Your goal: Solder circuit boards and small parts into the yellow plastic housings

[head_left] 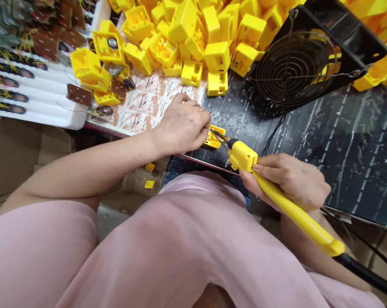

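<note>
My right hand (290,179) is wrapped round a yellow soldering iron (277,196) with a black cord at its rear end. Its thin metal tip points left and reaches into a small open yellow plastic case (216,137) near the table's front edge. Against the left side of that case, my left hand (185,124) is closed, with a ring on one finger. It covers part of the case, and its fingertips are hidden, so whether it also holds something thin does not show.
A heap of yellow plastic cases (183,25) fills the back of the table (350,158). A black fan (290,72) with a wire guard stands at the back right. On the left, a white foam tray (52,100) carries wired round parts and brown boards. Yellow pieces (149,184) lie below the table edge.
</note>
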{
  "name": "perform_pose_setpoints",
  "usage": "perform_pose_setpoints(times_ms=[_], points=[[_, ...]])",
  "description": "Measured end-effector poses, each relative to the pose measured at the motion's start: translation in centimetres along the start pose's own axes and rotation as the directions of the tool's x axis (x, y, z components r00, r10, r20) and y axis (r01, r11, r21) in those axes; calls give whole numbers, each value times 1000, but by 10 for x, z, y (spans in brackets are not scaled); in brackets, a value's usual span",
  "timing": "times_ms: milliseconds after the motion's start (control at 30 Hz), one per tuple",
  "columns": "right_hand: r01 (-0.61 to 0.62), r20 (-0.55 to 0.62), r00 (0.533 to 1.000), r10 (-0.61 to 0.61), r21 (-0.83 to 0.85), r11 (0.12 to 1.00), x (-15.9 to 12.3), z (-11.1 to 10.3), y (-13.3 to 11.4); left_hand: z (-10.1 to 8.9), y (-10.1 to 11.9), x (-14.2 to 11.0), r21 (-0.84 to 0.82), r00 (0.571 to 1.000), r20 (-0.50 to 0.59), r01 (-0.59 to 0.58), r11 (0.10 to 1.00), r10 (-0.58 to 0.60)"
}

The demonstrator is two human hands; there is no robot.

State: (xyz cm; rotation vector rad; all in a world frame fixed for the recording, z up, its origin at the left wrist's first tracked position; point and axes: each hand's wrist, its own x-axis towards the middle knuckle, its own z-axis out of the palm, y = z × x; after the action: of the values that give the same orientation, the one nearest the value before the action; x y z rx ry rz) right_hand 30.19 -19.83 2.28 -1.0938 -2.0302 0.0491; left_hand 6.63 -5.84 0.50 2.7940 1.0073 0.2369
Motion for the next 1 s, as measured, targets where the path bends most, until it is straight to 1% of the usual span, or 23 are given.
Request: perform_pose_setpoints(times_ms=[67, 167, 300, 400, 467, 533, 600, 633, 667, 700, 733, 767, 800, 867, 900, 933, 1000], points=[[-57, -2, 998, 57, -20, 998, -3, -8, 0, -2, 0, 1, 8, 1000, 14, 12, 1000, -12], [-119, -99, 989, 109, -100, 988, -9, -14, 1, -4, 1, 2, 10, 999, 32, 24, 1000, -24], [-129, -170, 979, 110, -105, 986, -12, -9, 3, 1, 2, 2, 8, 1000, 26, 13, 1000, -14], [-185, -240, 957, 164, -66, 980, -14, -1, 5, 3, 1, 2, -8, 1000, 7, -1, 1000, 1], [-229, -302, 931, 205, -43, 973, -15, 2, 6, -5, -3, 3, -27, 1000, 28, 1, 1000, -1], [-246, -358, 905, 229, -2, 969, -18, 3, 7, -22, -11, 4, -64, 998, 52, 41, 997, -38], [-290, -391, 879, 273, 16, 957, -22, 1, 8, -41, -19, 6, -95, 995, 23, 94, 991, -93], [-318, -400, 868, 296, 10, 948, -24, 0, 8, -47, -21, 6, -109, 997, -7, 81, 991, -82], [-355, -414, 852, 322, -2, 935, -27, -2, 9, -49, -22, 5, -119, 999, -31, 27, 993, -30], [-382, -438, 833, 338, -14, 924, -29, -3, 10, -47, -22, 4, -117, 997, -43, -63, 991, 58], [-404, -463, 815, 349, -21, 914, -31, -3, 11, -40, -20, 2, -103, 986, -30, -166, 981, 164], [-419, -482, 800, 357, -24, 908, -33, -3, 13, -30, -16, 0, -84, 964, 3, -264, 961, 266], [-422, -496, 793, 353, -30, 906, -35, -2, 16, -19, -12, -3, -49, 944, 46, -325, 945, 327], [-402, -502, 803, 321, -60, 913, -40, 2, 22, -4, -7, -13, 22, 930, 124, -352, 936, 347], [-383, -508, 810, 294, -78, 920, -43, 3, 26, -3, -6, -19, 46, 928, 155, -350, 936, 340], [-375, -516, 810, 280, -88, 923, -46, 5, 30, -8, -7, -28, 55, 926, 188, -342, 938, 327], [-444, -514, 778, 360, -45, 895, -52, 7, 38, -32, -14, -47, 19, 911, 287, -314, 949, 296]])
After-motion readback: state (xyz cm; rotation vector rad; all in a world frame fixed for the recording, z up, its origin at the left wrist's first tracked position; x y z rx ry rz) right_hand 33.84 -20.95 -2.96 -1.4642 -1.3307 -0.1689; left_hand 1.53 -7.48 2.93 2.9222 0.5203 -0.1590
